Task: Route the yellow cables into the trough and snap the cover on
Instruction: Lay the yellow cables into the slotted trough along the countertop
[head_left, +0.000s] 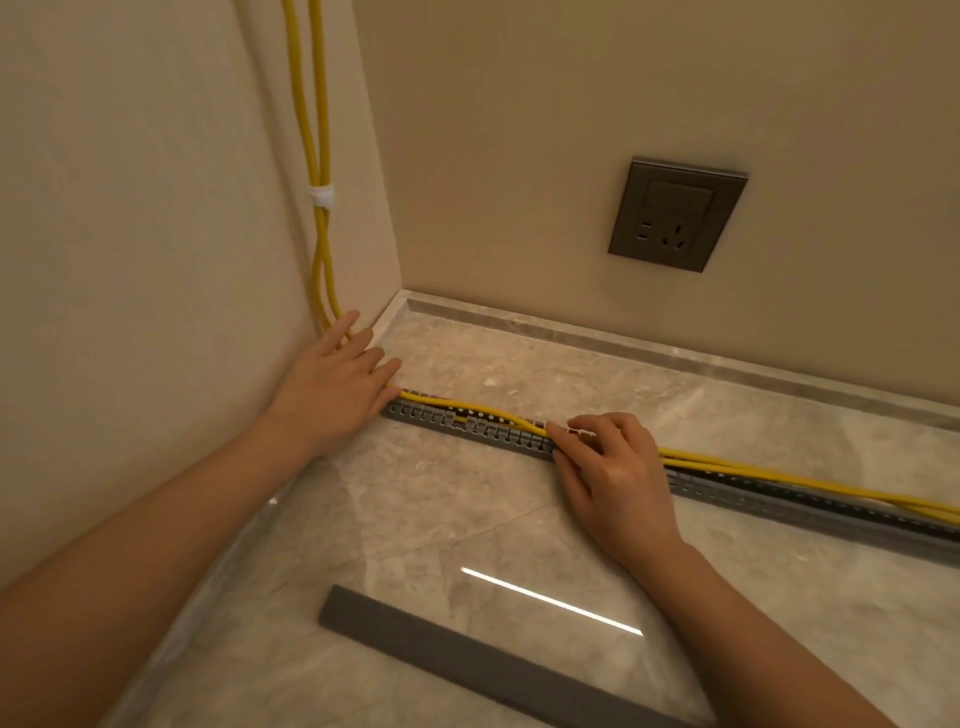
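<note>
While our left hand (337, 384) lies flat at the corner, fingers straight, pressing the yellow cables (779, 474) down at the end of the trough (769, 500), our right hand (608, 467) is curled over the same cables mid-run. Its fingertips are on top and its thumb is at the near wall. Looks like a pinch grip.

Where things are:
- Cables drop down the wall, bundled by a white tie (321, 196), bend at the floor (467, 519) and enter the trough under our left hand.
- Between our hands they sit low between the slotted walls.
- Right of our right hand they ride above the trough, not seated, out to the frame edge.
- Cover (467, 654) lies loose on the floor nearer us, well apart from the trough.

Risks, as we judge them:
- The corner bend looks springy. If we lift the left hand early, the cables likely pop out.
- If a cable hangs up on the slotted wall fingers, the cover won't snap down, or it will pinch the jacket.
- Two cables side by side could cross inside and stand too high for the cover.
- We cannot tell whether the trough is fixed down. On this glossy floor, a hard push could slide it.

Markings: nothing readable. The wall socket (675, 213) shows no legible text, and we see no print on the cables, trough or cover.
</note>
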